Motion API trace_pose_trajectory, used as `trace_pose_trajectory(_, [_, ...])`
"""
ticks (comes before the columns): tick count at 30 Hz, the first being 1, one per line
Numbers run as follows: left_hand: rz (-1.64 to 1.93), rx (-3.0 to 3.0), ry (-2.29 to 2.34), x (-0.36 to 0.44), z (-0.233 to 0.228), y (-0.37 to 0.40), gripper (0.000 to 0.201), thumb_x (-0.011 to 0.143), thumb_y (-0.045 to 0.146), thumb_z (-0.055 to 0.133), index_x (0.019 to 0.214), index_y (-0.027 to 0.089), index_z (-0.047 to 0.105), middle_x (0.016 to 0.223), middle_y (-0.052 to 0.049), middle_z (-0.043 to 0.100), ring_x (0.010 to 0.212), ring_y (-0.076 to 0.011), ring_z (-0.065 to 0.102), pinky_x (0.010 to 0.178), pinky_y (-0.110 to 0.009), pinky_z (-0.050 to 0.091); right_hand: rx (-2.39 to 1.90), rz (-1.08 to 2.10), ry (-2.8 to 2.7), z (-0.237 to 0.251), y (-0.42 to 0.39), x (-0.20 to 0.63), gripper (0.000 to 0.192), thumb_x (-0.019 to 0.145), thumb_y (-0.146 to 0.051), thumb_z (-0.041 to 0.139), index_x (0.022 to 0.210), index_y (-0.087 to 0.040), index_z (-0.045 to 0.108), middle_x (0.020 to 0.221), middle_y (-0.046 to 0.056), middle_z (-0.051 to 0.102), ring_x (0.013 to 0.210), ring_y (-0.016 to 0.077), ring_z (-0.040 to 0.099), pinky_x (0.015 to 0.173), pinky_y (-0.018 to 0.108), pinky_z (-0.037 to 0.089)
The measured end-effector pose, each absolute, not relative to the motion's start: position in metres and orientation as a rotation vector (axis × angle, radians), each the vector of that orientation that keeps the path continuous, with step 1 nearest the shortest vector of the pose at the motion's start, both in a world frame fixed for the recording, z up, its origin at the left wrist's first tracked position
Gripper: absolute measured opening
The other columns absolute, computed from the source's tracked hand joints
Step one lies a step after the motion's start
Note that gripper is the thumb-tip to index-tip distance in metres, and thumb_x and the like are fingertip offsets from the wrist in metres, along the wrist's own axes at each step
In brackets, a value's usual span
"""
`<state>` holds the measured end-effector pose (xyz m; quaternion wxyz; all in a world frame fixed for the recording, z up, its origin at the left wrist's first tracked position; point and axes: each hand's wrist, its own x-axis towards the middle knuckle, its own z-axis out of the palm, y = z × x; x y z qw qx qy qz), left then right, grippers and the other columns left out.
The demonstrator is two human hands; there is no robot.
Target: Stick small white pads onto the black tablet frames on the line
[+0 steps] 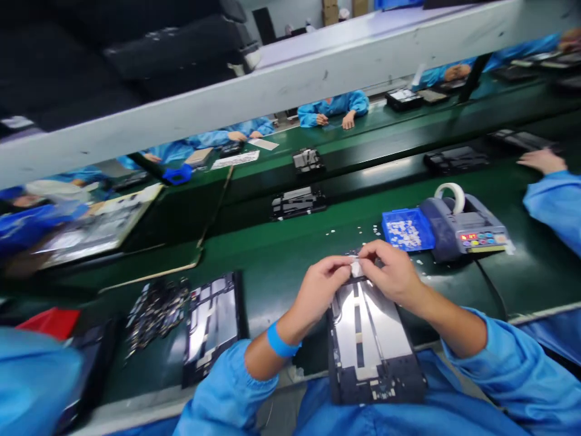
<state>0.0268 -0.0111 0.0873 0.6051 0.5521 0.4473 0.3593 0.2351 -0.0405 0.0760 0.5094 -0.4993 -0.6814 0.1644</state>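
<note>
Panel (370,339) lay lower centre, on lap and counter (281,266) edge. Left hand (320,290) and right hand (393,272) met at its top edge, fingers pinching small white piece (356,266). Piece not yet stuck down. Blue tray (407,229), tape dispenser (463,227) right of centre.
</note>
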Motion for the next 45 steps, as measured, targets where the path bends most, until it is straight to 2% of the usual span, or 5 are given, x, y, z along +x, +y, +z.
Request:
trace_pose_trajectory(5, [0.904, 1.417, 1.161, 0.002, 0.093, -0.008, 0.03, 0.091, 0.038, 0.069, 0.113, 0.018, 0.071, 0.092, -0.005, 0.072, 0.084, -0.0172, 0.065, 0.078, -0.029, 0.052, -1.658, -0.303, -1.645, 0.073, -0.045, 0.333, 0.026, 0.102, -0.025, 0.052, 0.106, -0.021, 0.077, 0.109, 0.015, 0.078, 0.105, 0.0305, 0.07, 0.097, 0.051, 0.053])
trace_pose_trajectory(19, [0.792, 1.489, 1.127, 0.001, 0.093, 0.0, 0.031, 0.087, 0.042, 0.068, 0.105, 0.016, 0.07, 0.082, -0.003, 0.068, 0.075, -0.0163, 0.06, 0.069, -0.028, 0.047, -1.712, 0.316, -1.502, 0.094, 0.003, 0.389, 0.026, 0.089, -0.036, 0.061, 0.099, -0.02, 0.08, 0.095, 0.006, 0.08, 0.081, 0.0231, 0.071, 0.076, 0.036, 0.055])
trace_pose_trajectory(28, [0.726, 1.571, 1.266, -0.03, 0.098, 0.0, 0.042, 0.081, 0.054, 0.075, 0.104, 0.019, 0.075, 0.088, -0.005, 0.073, 0.08, -0.0206, 0.065, 0.077, -0.031, 0.052, -1.87, -0.122, -1.232, 0.09, -0.057, 0.451, 0.028, 0.094, -0.039, 0.06, 0.106, -0.021, 0.077, 0.088, 0.006, 0.077, 0.075, 0.0223, 0.068, 0.073, 0.036, 0.054])
trace_pose_trajectory(38, [0.803, 1.33, 1.392, -0.056, 0.055, 0.001, 0.061, 0.063, 0.066, 0.087, 0.1, 0.02, 0.076, 0.08, -0.003, 0.069, 0.073, -0.0188, 0.06, 0.066, -0.028, 0.052, -2.248, -0.431, -1.657, -0.01, -0.122, 0.463, 0.07, 0.089, -0.009, 0.048, 0.157, -0.022, 0.056, 0.145, 0.02, 0.058, 0.128, 0.036, 0.058, 0.106, 0.054, 0.048])
trace_pose_trajectory(45, [0.81, 1.283, 1.41, -0.05, 0.06, -0.003, 0.057, 0.062, 0.06, 0.09, 0.099, 0.019, 0.075, 0.078, -0.002, 0.068, 0.07, -0.0183, 0.06, 0.063, -0.027, 0.051, -2.018, 0.049, -1.277, 0.001, -0.126, 0.457, 0.055, 0.087, -0.019, 0.055, 0.141, -0.02, 0.067, 0.143, 0.017, 0.061, 0.134, 0.0352, 0.054, 0.114, 0.055, 0.042])
